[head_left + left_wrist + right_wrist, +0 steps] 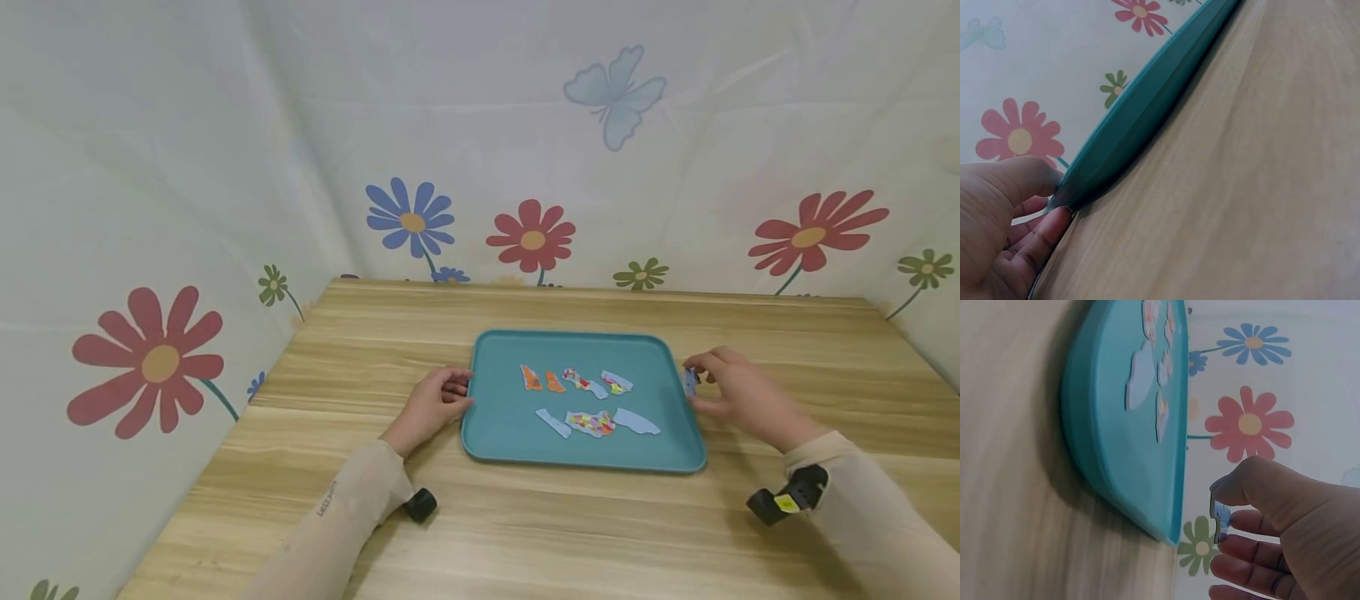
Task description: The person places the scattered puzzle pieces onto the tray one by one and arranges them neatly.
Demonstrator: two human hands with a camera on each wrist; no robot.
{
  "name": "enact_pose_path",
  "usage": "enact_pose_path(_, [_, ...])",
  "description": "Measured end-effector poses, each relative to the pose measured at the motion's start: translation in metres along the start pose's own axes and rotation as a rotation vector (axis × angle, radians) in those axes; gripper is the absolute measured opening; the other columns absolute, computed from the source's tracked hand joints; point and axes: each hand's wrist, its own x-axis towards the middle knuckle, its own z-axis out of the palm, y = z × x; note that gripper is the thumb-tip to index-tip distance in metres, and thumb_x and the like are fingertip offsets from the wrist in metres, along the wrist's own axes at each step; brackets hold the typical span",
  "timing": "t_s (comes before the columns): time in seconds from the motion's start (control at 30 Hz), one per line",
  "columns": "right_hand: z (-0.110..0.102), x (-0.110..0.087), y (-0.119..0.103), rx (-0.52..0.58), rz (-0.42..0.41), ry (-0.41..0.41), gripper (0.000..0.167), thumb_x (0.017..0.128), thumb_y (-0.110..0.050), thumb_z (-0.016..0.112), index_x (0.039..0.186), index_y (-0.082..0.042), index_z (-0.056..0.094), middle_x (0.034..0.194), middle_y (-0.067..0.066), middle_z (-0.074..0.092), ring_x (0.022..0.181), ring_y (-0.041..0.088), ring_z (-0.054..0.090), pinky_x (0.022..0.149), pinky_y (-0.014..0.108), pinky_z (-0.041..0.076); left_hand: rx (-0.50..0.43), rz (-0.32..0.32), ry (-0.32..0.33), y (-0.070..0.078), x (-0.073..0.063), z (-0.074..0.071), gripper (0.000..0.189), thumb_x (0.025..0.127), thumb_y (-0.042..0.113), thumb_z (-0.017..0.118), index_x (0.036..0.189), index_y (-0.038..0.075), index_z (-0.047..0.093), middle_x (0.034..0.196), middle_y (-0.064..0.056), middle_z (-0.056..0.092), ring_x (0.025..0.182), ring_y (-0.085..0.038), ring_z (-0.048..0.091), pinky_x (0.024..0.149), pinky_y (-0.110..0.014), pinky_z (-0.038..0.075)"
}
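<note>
A teal tray (517, 446) lies flat on the wooden table, with several irregular puzzle pieces (591, 423) in two loose rows on it. Some are pale blue, others orange or multicoloured. At the tray's left edge, my left hand (431, 407) pinches the rim between thumb and fingers; the left wrist view shows this rim (1116, 128) up close. My right hand (742, 396) is beside the tray's right edge. Between its thumb and fingertips it holds a small blue puzzle piece (1220, 519), apart from the tray in the right wrist view.
The wooden table (525, 533) extends around the tray on all sides. Behind it hangs a white cloth (465, 125) printed with flowers and a butterfly. A black wrist camera (422, 505) sits on the left sleeve, another black camera (783, 497) on the right.
</note>
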Motion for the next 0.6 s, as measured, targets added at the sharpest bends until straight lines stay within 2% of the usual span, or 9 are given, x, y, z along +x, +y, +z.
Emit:
enact_pose_path(0.17, [0.01,0.005,-0.007,-0.007,-0.04,-0.007,0.045,0.079,-0.017,0.076,0.115,0.006,0.061,0.101,0.015,0.061,0.088,0.028,0.062,0.072,0.043,0.057,-0.001,0.01,0.001,-0.003,0.0,0.001,0.04,0.087,0.004,0.069,0.125,0.001,0.058,0.115,-0.016,0.06,0.096,-0.021,0.064,0.082,-0.026,0.057])
enact_pose_path(0.6, [0.026,0.013,-0.016,-0.027,-0.056,-0.057,0.044,0.078,-0.017,0.077,0.114,0.004,0.062,0.1,0.013,0.06,0.088,0.024,0.06,0.076,0.043,0.056,0.005,0.016,0.002,-0.005,0.002,0.001,0.041,0.087,0.005,0.069,0.126,0.002,0.058,0.115,-0.015,0.061,0.096,-0.021,0.064,0.083,-0.026,0.056])
